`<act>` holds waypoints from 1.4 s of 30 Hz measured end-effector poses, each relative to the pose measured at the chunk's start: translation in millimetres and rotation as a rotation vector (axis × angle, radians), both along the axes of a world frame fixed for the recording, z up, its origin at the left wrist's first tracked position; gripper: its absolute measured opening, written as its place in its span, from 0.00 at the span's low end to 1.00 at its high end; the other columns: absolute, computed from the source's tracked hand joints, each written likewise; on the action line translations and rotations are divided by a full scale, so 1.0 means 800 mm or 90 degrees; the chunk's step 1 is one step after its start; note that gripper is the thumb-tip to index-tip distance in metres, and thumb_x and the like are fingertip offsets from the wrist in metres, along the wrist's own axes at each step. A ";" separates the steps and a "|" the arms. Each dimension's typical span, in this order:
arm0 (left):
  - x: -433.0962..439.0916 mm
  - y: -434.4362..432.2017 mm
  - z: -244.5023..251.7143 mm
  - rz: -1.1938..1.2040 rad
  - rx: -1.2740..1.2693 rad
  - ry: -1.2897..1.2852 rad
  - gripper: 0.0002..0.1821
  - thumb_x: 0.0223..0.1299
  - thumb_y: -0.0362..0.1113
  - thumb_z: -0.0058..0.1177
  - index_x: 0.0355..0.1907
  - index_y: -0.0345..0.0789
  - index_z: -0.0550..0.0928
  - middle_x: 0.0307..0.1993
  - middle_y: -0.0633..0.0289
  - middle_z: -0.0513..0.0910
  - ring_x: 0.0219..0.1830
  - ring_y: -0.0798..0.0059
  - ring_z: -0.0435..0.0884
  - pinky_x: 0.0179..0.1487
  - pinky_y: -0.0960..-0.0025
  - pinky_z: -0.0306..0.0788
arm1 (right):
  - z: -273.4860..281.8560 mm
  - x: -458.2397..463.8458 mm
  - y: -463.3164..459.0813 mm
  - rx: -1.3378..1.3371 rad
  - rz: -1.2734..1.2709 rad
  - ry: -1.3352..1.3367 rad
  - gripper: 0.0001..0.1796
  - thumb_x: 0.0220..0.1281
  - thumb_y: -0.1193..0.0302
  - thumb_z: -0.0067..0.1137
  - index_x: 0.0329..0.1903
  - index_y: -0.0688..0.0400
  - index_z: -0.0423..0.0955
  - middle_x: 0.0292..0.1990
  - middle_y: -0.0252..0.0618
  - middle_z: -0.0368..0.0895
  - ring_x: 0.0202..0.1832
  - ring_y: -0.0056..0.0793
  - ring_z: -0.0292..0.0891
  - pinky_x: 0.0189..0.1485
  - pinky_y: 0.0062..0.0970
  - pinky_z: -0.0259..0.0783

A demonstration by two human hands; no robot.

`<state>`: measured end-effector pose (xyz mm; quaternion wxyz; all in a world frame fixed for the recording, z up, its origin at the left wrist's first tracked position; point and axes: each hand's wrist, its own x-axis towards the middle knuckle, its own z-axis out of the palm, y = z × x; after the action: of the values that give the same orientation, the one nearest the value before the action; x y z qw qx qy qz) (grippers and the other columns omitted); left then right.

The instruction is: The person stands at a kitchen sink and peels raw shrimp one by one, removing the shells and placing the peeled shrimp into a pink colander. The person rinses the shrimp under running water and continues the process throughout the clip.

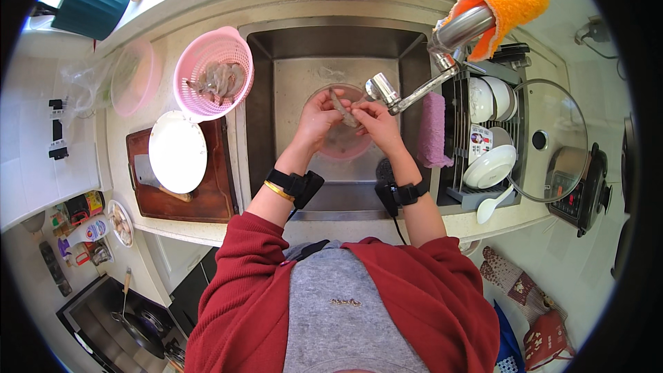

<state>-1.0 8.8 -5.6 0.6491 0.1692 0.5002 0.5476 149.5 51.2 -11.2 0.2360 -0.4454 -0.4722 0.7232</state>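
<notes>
Over a round translucent bowl [346, 151] in the stainless-steel sink [300, 70], both hands meet at one raw shrimp [343, 110]. My left hand [317, 122] grips the shrimp between thumb and fingers. The fingertips of my right hand [377, 122] pinch the shrimp's other side, close under the faucet spout [382, 88]. The bowl's contents are partly hidden by the hands and hard to make out. Left of the sink, a pink plastic colander [186, 70] holds several raw shrimp [222, 80].
A white plate [177, 153] and a cleaver [146, 170] lie on a wooden cutting board [207, 194] at the left. Right of the sink are a purple sponge-like cloth [432, 129], a dish rack [456, 186] with bowls, and a glass lid [562, 114]. An orange cloth [518, 2] wraps the faucet.
</notes>
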 end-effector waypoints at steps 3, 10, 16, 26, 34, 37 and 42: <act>-0.002 -0.001 0.005 0.004 -0.017 0.016 0.18 0.46 0.23 0.49 0.44 0.33 0.70 0.34 0.63 0.76 0.36 0.78 0.75 0.36 0.78 0.69 | 0.001 -0.005 -0.004 0.009 -0.015 0.025 0.12 0.56 0.67 0.52 0.40 0.61 0.72 0.31 0.30 0.74 0.29 0.17 0.71 0.26 0.17 0.69; 0.007 0.002 0.011 -0.018 -0.032 0.066 0.12 0.52 0.29 0.51 0.42 0.35 0.72 0.32 0.65 0.77 0.36 0.80 0.76 0.35 0.78 0.72 | -0.012 -0.002 -0.001 -0.027 -0.092 0.038 0.11 0.55 0.69 0.53 0.39 0.62 0.71 0.25 0.31 0.73 0.20 0.15 0.67 0.20 0.16 0.66; 0.020 0.007 0.015 -0.028 -0.057 0.077 0.08 0.54 0.32 0.50 0.38 0.34 0.73 0.32 0.65 0.77 0.34 0.81 0.76 0.34 0.78 0.74 | 0.001 0.001 0.001 0.039 -0.138 0.080 0.14 0.51 0.72 0.58 0.40 0.63 0.71 0.26 0.29 0.73 0.21 0.14 0.66 0.20 0.15 0.64; 0.020 0.006 0.013 -0.076 -0.062 0.124 0.11 0.56 0.41 0.50 0.29 0.33 0.75 0.25 0.68 0.75 0.27 0.85 0.73 0.31 0.80 0.71 | -0.003 -0.005 0.001 0.169 -0.155 0.063 0.14 0.52 0.75 0.55 0.43 0.62 0.71 0.29 0.27 0.74 0.32 0.11 0.67 0.31 0.13 0.65; 0.009 0.001 0.010 0.046 -0.018 0.078 0.10 0.57 0.35 0.48 0.39 0.33 0.73 0.31 0.64 0.76 0.33 0.80 0.76 0.35 0.77 0.73 | 0.001 -0.004 -0.002 -0.050 -0.072 0.112 0.20 0.52 0.74 0.55 0.49 0.61 0.64 0.35 0.33 0.73 0.33 0.17 0.71 0.28 0.16 0.69; 0.007 0.000 0.013 0.032 -0.018 0.057 0.10 0.54 0.32 0.51 0.38 0.34 0.72 0.31 0.64 0.75 0.33 0.79 0.76 0.34 0.78 0.73 | 0.004 -0.003 -0.001 -0.030 -0.032 0.147 0.26 0.51 0.75 0.55 0.54 0.61 0.60 0.40 0.35 0.71 0.37 0.20 0.70 0.31 0.19 0.70; 0.003 -0.001 0.015 0.082 -0.073 -0.033 0.10 0.51 0.27 0.53 0.34 0.35 0.69 0.32 0.63 0.74 0.34 0.76 0.76 0.37 0.75 0.75 | 0.004 -0.009 0.000 0.017 -0.052 0.210 0.29 0.51 0.76 0.55 0.57 0.60 0.57 0.42 0.37 0.71 0.39 0.23 0.70 0.33 0.21 0.70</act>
<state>1.0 7.6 6.7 0.6339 0.0850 0.5233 0.5631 142.3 51.1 -8.1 0.3457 -0.3361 -0.4182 0.7698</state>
